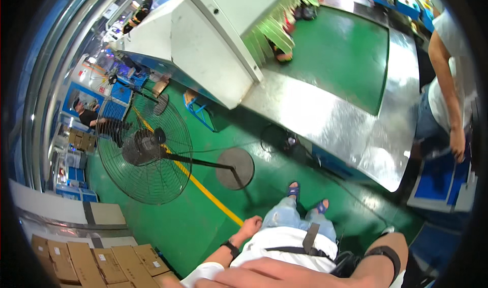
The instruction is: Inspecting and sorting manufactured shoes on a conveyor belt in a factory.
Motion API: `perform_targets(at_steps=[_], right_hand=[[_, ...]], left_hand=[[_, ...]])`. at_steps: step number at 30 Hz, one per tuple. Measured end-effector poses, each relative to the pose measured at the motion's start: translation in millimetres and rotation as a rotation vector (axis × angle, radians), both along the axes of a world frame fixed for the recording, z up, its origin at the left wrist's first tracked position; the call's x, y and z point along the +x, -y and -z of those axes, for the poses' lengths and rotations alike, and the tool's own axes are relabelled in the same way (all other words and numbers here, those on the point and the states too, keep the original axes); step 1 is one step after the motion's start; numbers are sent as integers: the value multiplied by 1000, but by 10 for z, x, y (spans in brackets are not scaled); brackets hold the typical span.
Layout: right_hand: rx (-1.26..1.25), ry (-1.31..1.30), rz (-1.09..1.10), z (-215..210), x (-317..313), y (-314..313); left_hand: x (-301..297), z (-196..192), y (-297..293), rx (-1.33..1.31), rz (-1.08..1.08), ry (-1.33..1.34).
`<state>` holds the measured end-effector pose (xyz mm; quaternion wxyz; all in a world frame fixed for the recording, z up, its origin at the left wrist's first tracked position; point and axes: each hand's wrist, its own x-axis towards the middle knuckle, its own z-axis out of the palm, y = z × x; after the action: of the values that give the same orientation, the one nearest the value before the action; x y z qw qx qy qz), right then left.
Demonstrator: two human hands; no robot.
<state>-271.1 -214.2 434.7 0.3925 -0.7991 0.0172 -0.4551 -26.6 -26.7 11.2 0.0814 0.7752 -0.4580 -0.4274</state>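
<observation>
My left hand [250, 228] hangs beside the hip of my light blue jeans [279, 214], a black band [232, 248] round its wrist. Its fingers look curled, and I see nothing in them. Close to the camera, my right hand [254, 274] reaches across my white shirt [290, 238] toward the left. Its fingers look stretched out but are blurred and partly cut off by the lower edge; no object shows in them. A dark strap [385, 252] circles my right arm.
A large pedestal fan [145, 148] with a round base [235, 168] stands ahead left. Cartons [84, 262] are stacked at lower left. Ahead lies a metal-edged table [325, 110] with a green top. At right stands another person [445, 84]. A cable [356, 199] crosses the floor.
</observation>
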Motion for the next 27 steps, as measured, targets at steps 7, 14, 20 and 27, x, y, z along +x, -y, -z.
perform_targets(at_steps=[7,14,20,27], right_hand=[[-77,-3,96,146,-285,1081],[382,-891,586,1826,-119,1912],[681,-1146,693,2283,-554,2170],[-657,-1787,372,2192,-2525,4759]], left_hand=[[-21,-201,1383,-46,-51,-94],[319,-371,4338,-757,160,-11],[528,-425,6689,-963,183,109],[960,-251,7766,-793,-374,354]])
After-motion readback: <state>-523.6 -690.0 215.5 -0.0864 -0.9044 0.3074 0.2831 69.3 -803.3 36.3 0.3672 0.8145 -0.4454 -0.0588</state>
